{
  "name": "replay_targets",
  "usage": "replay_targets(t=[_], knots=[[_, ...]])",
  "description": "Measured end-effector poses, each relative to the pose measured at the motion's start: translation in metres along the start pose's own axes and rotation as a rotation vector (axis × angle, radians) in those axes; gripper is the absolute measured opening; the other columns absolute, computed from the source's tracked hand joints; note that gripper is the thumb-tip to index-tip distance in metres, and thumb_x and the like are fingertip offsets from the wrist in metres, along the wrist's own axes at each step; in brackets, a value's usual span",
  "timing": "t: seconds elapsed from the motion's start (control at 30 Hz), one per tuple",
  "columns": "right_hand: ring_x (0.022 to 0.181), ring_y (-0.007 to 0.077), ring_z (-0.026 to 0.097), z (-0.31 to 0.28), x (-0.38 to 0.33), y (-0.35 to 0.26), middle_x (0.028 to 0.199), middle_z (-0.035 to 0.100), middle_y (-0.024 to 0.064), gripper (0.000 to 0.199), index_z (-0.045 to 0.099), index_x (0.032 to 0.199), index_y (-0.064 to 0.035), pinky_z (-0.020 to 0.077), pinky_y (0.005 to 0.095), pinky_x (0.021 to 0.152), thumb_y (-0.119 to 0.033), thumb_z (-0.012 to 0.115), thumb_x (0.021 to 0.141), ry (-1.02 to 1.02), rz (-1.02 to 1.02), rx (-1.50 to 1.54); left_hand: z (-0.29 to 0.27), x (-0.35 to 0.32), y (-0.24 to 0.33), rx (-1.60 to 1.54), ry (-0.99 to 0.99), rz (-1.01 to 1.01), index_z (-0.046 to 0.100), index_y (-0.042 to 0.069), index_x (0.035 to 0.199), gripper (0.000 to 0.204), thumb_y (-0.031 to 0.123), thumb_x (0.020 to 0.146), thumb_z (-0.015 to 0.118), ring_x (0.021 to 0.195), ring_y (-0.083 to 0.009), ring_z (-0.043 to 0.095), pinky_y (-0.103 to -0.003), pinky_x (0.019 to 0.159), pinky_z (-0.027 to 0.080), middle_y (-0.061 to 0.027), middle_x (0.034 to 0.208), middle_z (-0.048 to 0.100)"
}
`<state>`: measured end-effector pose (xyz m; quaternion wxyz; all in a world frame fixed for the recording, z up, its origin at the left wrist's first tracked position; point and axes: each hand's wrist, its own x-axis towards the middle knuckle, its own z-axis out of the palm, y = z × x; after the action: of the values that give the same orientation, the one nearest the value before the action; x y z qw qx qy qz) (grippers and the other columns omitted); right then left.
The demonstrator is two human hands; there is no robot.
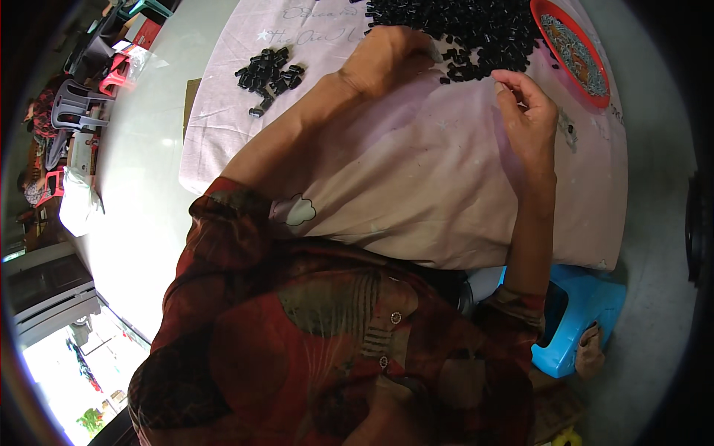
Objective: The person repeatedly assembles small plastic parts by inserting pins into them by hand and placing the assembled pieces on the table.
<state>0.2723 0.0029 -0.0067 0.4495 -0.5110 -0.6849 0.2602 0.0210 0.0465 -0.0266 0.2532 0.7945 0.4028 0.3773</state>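
Observation:
My left hand (387,56) reaches forward over a pale pink cloth (401,171) and rests at the near edge of a large heap of small black plastic pieces (476,30), fingers curled down among them. Whether it grips any piece is hidden. My right hand (528,111) hovers just below the heap, fingers bent and loosely apart, thumb and forefinger close together near the nearest black pieces; I cannot tell if something tiny is pinched. A smaller pile of black pieces (269,74) lies to the left on the cloth.
A red bowl (591,93) with small grey metal parts sits at the far right of the cloth. A blue plastic stool (584,305) stands lower right. Stacked plastic chairs (78,104) and white bags (78,201) are at the left on the pale floor.

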Motion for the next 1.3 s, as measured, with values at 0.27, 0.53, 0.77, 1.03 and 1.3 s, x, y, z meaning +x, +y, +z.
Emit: replay_targets(t=[0.27, 0.53, 0.77, 1.03, 1.3], knots=[[0.079, 0.0035, 0.055, 0.009, -0.010, -0.040, 0.091, 0.067, -0.0024, 0.016, 0.071, 0.106, -0.0016, 0.0450, 0.0205, 0.069, -0.008, 0.065, 0.092, -0.082, 0.124, 0.292, -0.011, -0.017, 0.025, -1.124, -0.078, -0.534, 0.067, 0.002, 0.104, 0.012, 0.010, 0.095, 0.067, 0.075, -0.0072, 0.065, -0.021, 0.061, 0.050, -0.0048, 0.091, 0.070], [0.072, 0.0004, 0.052, 0.028, -0.014, -0.032, 0.087, 0.064, -0.0046, 0.017, 0.072, 0.107, -0.0027, 0.0399, 0.0166, 0.059, -0.004, 0.070, 0.091, -0.056, -0.096, 0.349, 0.006, -0.025, 0.048, -1.290, -0.008, -0.541, 0.065, 0.003, 0.106, 0.012, 0.010, 0.096, 0.065, 0.079, -0.0086, 0.067, -0.020, 0.072, 0.057, -0.0044, 0.094, 0.070], [0.070, 0.0007, 0.053, 0.030, -0.014, -0.031, 0.086, 0.065, -0.0029, 0.018, 0.070, 0.109, -0.0014, 0.0405, 0.0164, 0.058, -0.003, 0.069, 0.090, -0.033, -0.101, 0.362, 0.011, -0.029, 0.051, -1.381, 0.037, -0.546, 0.067, 0.004, 0.102, 0.009, 0.009, 0.094, 0.067, 0.079, -0.0104, 0.069, -0.021, 0.075, 0.058, -0.0044, 0.092, 0.070], [0.067, 0.0006, 0.052, 0.028, -0.016, -0.033, 0.083, 0.065, -0.0019, 0.017, 0.069, 0.106, -0.0009, 0.0409, 0.0171, 0.056, -0.002, 0.069, 0.089, -0.085, -0.065, 0.344, 0.013, -0.030, 0.049, -1.257, 0.087, -0.512, 0.068, 0.000, 0.106, 0.014, 0.005, 0.092, 0.068, 0.074, -0.0138, 0.070, -0.025, 0.071, 0.061, -0.0098, 0.091, 0.072], [0.066, 0.0011, 0.053, 0.028, -0.020, -0.037, 0.083, 0.066, -0.0009, 0.014, 0.068, 0.103, -0.0004, 0.0419, 0.0177, 0.055, -0.001, 0.066, 0.089, -0.133, 0.011, 0.386, 0.026, -0.040, 0.054, -1.096, 0.198, -0.417, 0.066, -0.002, 0.095, 0.009, 0.004, 0.091, 0.070, 0.070, -0.0122, 0.069, -0.024, 0.068, 0.059, -0.0105, 0.085, 0.072]])
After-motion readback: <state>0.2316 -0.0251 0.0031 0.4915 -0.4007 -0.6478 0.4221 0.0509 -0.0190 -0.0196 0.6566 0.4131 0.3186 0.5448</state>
